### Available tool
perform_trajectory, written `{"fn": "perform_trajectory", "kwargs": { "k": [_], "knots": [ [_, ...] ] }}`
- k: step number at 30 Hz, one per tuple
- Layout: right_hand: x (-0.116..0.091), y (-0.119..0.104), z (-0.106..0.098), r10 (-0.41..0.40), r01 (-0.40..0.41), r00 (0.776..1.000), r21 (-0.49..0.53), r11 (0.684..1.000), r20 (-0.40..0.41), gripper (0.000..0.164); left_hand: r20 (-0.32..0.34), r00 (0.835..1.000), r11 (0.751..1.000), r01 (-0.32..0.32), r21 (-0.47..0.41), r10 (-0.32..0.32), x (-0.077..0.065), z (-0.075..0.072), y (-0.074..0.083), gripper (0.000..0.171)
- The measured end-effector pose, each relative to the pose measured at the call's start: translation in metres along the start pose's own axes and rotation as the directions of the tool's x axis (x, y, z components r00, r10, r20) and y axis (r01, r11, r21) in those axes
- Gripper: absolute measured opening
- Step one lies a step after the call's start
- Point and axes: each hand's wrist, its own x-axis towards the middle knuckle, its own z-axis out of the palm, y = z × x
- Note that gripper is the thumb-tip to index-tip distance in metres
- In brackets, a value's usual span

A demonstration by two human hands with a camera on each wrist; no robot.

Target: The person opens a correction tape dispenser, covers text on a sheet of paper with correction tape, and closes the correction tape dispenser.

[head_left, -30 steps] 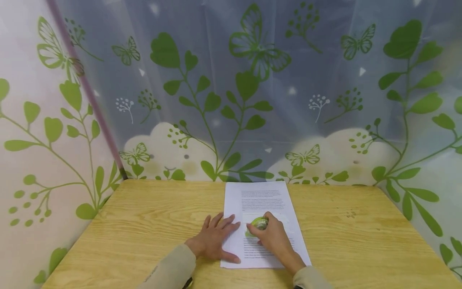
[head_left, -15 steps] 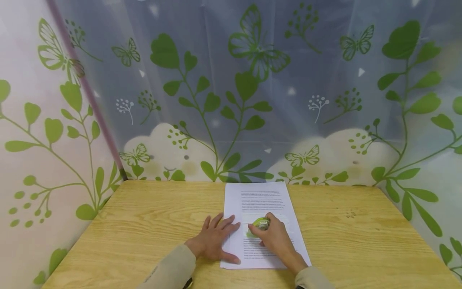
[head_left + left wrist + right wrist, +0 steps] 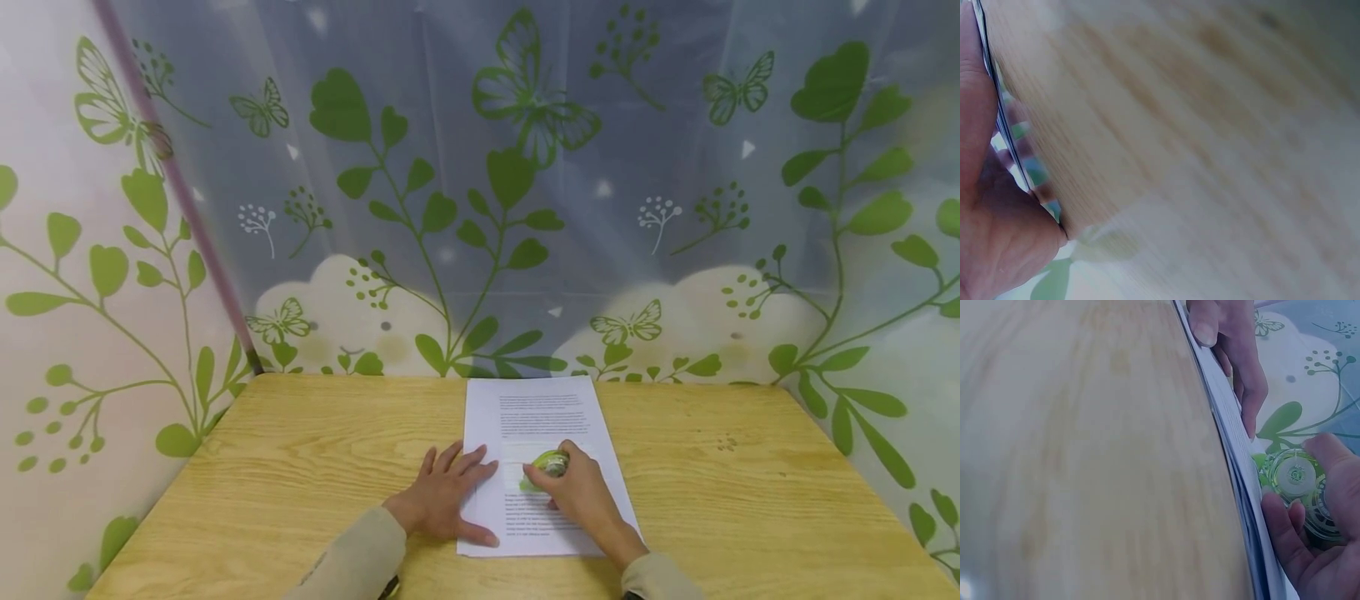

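A green see-through correction tape dispenser point(image 3: 551, 460) is pinched in my right hand point(image 3: 583, 498), its tip down on a printed sheet of paper point(image 3: 482, 417). In the right wrist view, the round reel and a toothed wheel show through the case of the correction tape point(image 3: 1297, 476). The tip meets the page between printed paragraphs, where a pale band runs. My left hand point(image 3: 444, 498) lies flat with fingers spread over the sheet's left edge. In the left wrist view, that left hand point(image 3: 1004, 231) rests at the edge of the paper stack.
The sheet tops a thin stack of papers point(image 3: 1241, 481) on a wooden table point(image 3: 315, 450). Behind the table hangs a curtain point(image 3: 420, 167) printed with leaves and butterflies. A small dark mark point(image 3: 726, 443) shows on the table to the right.
My right hand has slid slightly to the right across the page with the correction tape, its tip still against the paper. The left hand stays in place.
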Motion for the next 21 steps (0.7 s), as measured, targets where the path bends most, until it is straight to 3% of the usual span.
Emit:
{"fn": "perform_trajectory", "kwargs": {
  "k": [21],
  "knots": [
    [0.001,0.012,-0.013,0.013,-0.013,1.0,-0.027,1.0,-0.02,0.042,0.018,1.0,1.0,0.016,-0.002,-0.016,0.001,0.003,-0.001,0.099]
  ]
}}
